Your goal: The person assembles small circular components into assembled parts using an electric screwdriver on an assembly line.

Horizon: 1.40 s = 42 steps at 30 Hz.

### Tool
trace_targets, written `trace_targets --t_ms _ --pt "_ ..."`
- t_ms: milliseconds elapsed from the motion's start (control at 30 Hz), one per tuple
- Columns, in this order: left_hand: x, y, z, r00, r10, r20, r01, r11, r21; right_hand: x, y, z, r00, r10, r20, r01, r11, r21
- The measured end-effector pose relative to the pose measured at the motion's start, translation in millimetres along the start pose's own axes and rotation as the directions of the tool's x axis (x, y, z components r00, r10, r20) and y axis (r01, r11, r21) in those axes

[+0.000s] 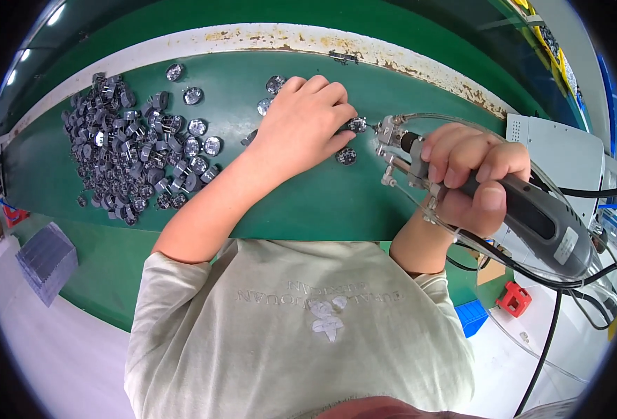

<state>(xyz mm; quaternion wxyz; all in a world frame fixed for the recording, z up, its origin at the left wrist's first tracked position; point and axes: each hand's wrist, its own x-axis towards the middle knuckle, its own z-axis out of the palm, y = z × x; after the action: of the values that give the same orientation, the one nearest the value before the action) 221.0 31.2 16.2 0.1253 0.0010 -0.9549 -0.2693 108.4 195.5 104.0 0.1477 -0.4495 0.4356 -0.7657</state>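
Observation:
My left hand (301,129) reaches over the green tabletop, fingers curled. Its thumb and fingers pinch a small round electronic part (357,125) with a shiny face. Wrapped in my right hand (472,171) is a dark grey handheld power tool (556,227) with metal fittings and clear tubes. The tool's tip (378,129) points left, close to the pinched part. Just below lies another round part (347,156). More of these parts sit behind my left hand, including one (275,84) at its far side; the hand partly covers some. A large heap of them (130,153) spreads over the table's left side.
Along the table's far edge runs a white ledge (253,38) with chipped paint. To the right stands a light grey metal box (556,153), with black cables (553,335) hanging nearby. A blue bin (471,318) and a red block-shaped object (514,299) are lower right; a grey crate (47,262) is lower left.

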Motion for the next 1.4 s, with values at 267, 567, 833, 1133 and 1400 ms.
trace_targets --t_ms 267,567,833,1133,1400 --pt "-0.8 -0.4 -1.1 1.000 0.007 0.003 -0.007 1.000 -0.019 -4.0 4.8 -4.0 0.997 0.011 -0.080 -0.010 1.000 0.013" --pt "-0.9 -1.5 0.1 1.000 0.015 0.020 -0.015 1.000 -0.008 -3.2 6.1 -7.4 1.000 0.017 -0.019 -0.017 1.000 0.026" --pt "-1.8 -2.0 0.4 1.000 0.008 0.016 -0.008 1.000 -0.017 -5.5 5.4 -3.3 0.998 -0.007 -0.068 0.007 1.000 0.002" --pt "-1.2 -1.8 1.0 1.000 0.019 0.014 -0.018 1.000 -0.019 -3.8 7.8 1.0 0.999 0.002 -0.050 -0.001 1.000 0.020" --pt "-0.2 -2.0 -1.2 0.999 0.027 0.038 -0.027 0.999 -0.017 6.5 24.4 6.3 0.993 0.085 -0.086 -0.078 0.994 0.082"
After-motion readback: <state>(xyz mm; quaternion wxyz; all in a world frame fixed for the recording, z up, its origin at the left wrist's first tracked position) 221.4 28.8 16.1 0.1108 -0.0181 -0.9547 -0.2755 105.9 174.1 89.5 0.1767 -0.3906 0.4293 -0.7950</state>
